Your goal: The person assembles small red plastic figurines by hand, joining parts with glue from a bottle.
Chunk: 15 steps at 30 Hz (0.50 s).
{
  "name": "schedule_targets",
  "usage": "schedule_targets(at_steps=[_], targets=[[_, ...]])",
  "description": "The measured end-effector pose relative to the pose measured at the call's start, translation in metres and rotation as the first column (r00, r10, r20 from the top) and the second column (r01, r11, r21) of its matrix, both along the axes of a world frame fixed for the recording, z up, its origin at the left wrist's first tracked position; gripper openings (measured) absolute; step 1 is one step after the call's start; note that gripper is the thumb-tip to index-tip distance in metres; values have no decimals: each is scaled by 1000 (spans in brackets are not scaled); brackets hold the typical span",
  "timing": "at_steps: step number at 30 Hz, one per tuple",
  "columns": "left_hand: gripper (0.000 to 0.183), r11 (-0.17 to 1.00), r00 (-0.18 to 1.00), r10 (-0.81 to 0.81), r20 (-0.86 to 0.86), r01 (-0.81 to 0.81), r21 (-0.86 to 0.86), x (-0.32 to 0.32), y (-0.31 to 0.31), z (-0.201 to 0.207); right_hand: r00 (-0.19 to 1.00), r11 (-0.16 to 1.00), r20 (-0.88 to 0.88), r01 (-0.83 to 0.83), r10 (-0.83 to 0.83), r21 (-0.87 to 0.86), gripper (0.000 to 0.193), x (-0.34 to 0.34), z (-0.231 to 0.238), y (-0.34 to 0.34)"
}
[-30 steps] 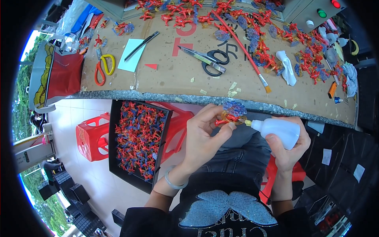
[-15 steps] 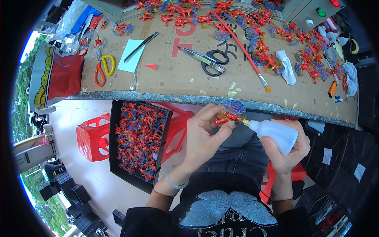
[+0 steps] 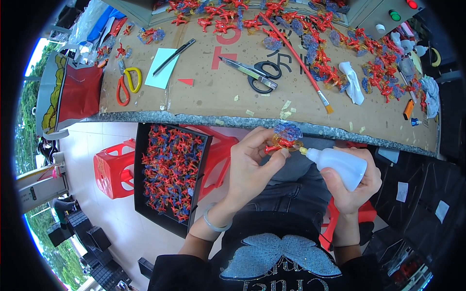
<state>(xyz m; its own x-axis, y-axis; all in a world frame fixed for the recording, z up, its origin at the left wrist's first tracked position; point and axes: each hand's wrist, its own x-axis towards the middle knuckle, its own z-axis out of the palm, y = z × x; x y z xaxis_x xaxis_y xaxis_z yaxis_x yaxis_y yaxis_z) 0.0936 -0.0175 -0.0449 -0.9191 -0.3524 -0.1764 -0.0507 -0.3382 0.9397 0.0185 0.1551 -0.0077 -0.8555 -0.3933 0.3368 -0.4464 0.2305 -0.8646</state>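
Note:
Between the thumb and fingers of my left hand (image 3: 255,162) is a small plastic figurine (image 3: 287,133), red with yellow and translucent blue parts. Its lower part is covered by my fingers. My right hand (image 3: 353,186) is wrapped round a whitish squeeze bottle (image 3: 342,166), tilted with its narrow yellow tip (image 3: 304,151) toward the figurine. Tip and figurine are very close; whether they touch I cannot tell. Both hands are above my lap, just short of the table edge.
On the cardboard-covered table (image 3: 194,104) lie black-handled scissors (image 3: 255,75), a red brush (image 3: 306,68), pliers (image 3: 127,85), a pen (image 3: 174,57) and many similar figurines (image 3: 330,72). Left of my lap, a black tray (image 3: 139,194) full of figurines stands beside a red stool (image 3: 114,169).
The bottle tip has shifted very slightly away from the figurine. Both hands keep their grips, and the table and tray look the same.

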Motion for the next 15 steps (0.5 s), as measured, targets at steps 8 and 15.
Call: schedule_targets(at_steps=[8, 15], targets=[[26, 1000, 1000, -4, 10, 4, -15, 0, 0, 0, 1000, 1000, 30, 11, -10, -19, 35, 1, 0, -2], [25, 1000, 1000, 3, 11, -3, -11, 1, -2, 1, 999, 999, 26, -34, 34, -10, 34, -2, 0, -2]])
